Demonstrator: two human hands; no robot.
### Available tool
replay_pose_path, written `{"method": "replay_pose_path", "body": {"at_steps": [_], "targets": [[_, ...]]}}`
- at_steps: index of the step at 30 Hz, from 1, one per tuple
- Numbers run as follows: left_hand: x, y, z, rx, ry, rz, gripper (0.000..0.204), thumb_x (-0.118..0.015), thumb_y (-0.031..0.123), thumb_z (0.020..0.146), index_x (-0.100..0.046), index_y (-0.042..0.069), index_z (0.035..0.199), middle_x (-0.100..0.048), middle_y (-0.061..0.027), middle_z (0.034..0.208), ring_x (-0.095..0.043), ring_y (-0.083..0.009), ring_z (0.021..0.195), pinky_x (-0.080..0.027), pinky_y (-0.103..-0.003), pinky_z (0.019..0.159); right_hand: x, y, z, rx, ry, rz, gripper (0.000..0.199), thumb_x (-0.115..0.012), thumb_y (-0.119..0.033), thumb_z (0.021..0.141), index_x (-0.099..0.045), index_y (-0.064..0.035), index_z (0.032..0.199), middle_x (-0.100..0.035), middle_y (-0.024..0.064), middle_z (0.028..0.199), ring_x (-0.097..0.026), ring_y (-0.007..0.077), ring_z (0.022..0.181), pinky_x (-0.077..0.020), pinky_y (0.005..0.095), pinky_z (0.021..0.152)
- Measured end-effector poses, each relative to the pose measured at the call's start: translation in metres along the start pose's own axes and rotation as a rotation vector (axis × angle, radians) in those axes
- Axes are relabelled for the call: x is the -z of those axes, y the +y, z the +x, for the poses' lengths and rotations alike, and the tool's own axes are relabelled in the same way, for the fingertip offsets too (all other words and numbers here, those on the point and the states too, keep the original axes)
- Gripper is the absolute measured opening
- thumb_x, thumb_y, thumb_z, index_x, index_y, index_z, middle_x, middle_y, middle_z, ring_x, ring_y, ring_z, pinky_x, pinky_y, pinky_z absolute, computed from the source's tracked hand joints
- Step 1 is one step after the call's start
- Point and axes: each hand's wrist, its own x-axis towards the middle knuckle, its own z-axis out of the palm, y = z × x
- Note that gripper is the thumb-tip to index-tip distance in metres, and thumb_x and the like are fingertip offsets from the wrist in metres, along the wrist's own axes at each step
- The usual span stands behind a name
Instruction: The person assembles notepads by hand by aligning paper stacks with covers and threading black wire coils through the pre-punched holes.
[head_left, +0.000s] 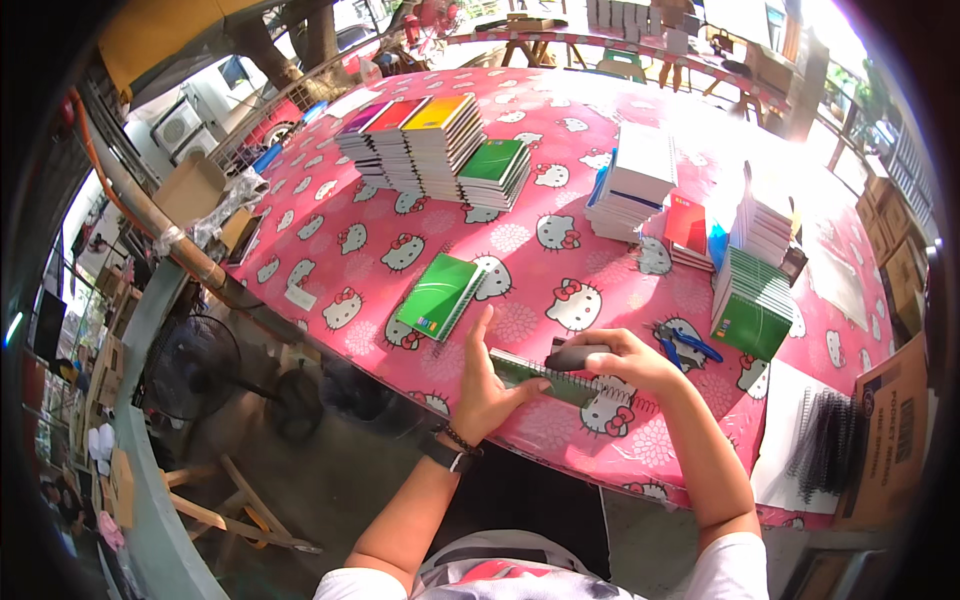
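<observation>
My left hand (490,385) presses on the near end of a green notebook (545,378) that lies near the front edge of a table with a pink cartoon-cat cloth (560,230); its index finger points up and away. My right hand (620,360) is closed around a dark grey, rounded hand tool (575,357) held over the notebook's spiral edge. Another green spiral notebook (440,295) lies just beyond my left hand.
Stacks of coloured notebooks (420,140) stand at the back left, a white-topped stack (632,185) in the middle, green-covered stacks (752,305) at right. Blue-handled pliers (685,345) lie by my right hand. Black spiral coils (832,440) and a cardboard box (895,430) sit at right. A fan (195,365) stands at left.
</observation>
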Motion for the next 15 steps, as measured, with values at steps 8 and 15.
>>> {"method": "replay_pose_path", "body": {"at_steps": [8,15], "targets": [[-0.014,-0.023,-0.023,0.359,-0.205,-0.434,0.049,-0.075,0.017,0.081,-0.036,0.009,0.109,-0.045,-0.0016,0.098,-0.044,-0.0091,0.092,-0.041,-0.026,0.080,0.002,-0.004,0.007,-0.143,0.161,-0.262,0.048,-0.072,-0.038,0.079,-0.064,-0.0023,0.110,-0.064,0.0071,0.095,-0.059,0.0127,0.087,-0.0472,0.0275,0.077],[-0.017,-0.032,-0.027,0.305,-0.184,-0.414,0.053,-0.077,0.025,0.078,-0.038,0.005,0.107,-0.046,-0.0057,0.095,-0.047,-0.0134,0.089,-0.044,-0.031,0.077,-0.001,-0.019,0.016,-0.152,0.059,-0.287,0.057,-0.069,-0.043,0.075,-0.062,0.0023,0.111,-0.063,0.0075,0.103,-0.058,0.0141,0.093,-0.0459,0.0297,0.084]]}}
